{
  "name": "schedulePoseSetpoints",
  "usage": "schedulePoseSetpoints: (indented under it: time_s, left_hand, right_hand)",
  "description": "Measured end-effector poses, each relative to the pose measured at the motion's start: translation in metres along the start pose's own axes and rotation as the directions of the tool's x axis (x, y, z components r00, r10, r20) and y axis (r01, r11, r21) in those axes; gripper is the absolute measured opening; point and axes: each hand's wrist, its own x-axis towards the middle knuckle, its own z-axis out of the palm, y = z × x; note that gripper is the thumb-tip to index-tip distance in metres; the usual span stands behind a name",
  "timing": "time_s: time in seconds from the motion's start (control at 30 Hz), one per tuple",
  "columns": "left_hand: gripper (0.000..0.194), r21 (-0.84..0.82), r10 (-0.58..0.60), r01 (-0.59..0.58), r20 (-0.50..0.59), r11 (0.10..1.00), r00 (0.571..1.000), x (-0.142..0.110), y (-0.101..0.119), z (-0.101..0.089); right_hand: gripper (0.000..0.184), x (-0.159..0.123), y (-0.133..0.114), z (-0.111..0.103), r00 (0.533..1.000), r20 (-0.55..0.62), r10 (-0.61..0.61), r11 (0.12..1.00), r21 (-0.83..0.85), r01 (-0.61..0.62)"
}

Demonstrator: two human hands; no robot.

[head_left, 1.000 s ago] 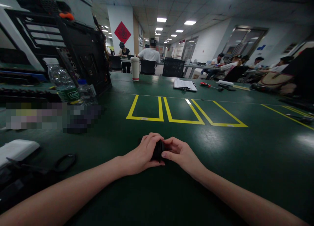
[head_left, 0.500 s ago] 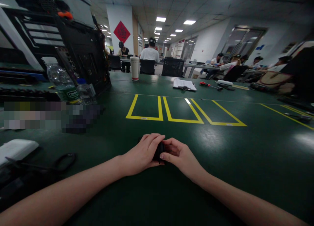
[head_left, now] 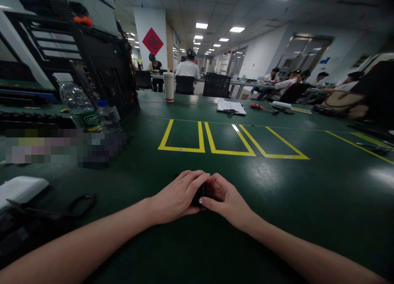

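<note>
My left hand (head_left: 178, 193) and my right hand (head_left: 226, 198) meet low on the dark green table (head_left: 308, 202), just below the yellow taped boxes (head_left: 229, 141). Between them sits a small black object (head_left: 200, 195), mostly hidden by the fingers. The left hand's fingers curl over its top and the right hand's fingers and thumb close on its other side. Both forearms rest on the table.
Scissors (head_left: 74, 204) and a white pad (head_left: 20, 187) lie at the near left. Water bottles (head_left: 80, 105) and a black computer case (head_left: 104, 68) stand at the left. A white cup (head_left: 168, 86), a clipboard (head_left: 231, 106) and tools lie farther back. Several people sit at distant tables.
The left hand's fingers have slid further over the black object, covering more of it. The right hand has closed in slightly. Both hands stay in the same spot.
</note>
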Motion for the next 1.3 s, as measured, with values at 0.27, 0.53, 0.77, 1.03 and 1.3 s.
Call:
schedulePoseSetpoints:
  time_s: [0.27, 0.53, 0.77, 1.03, 1.3]
  left_hand:
    - [0.094, -0.088, -0.037, 0.033, -0.046, 0.996, 0.998, 0.002, -0.007, -0.005]
    - [0.075, 0.132, -0.191, 0.192, -0.022, 0.972, 0.981, 0.005, -0.01, -0.002]
    - [0.06, 0.133, -0.177, 0.179, -0.021, 0.975, 0.984, 0.007, -0.01, -0.001]
    - [0.059, 0.14, -0.146, 0.148, -0.023, 0.979, 0.989, 0.008, -0.013, 0.0]
    - [0.059, 0.141, -0.15, 0.154, -0.037, 0.978, 0.988, 0.008, -0.015, 0.001]
  right_hand:
    - [0.029, -0.001, 0.001, 0.002, 1.0, -0.027, 0.006, 0.999, -0.043, -0.008]
    - [0.03, -0.001, 0.001, 0.003, 0.999, -0.045, 0.016, 0.999, -0.044, -0.018]
    - [0.027, -0.005, -0.001, 0.003, 1.0, -0.028, 0.01, 0.998, -0.064, -0.012]
    - [0.028, -0.004, 0.003, 0.001, 1.0, -0.03, 0.003, 0.997, -0.071, -0.005]
    - [0.024, -0.002, 0.005, -0.001, 1.0, 0.0, -0.006, 1.0, 0.028, 0.006]
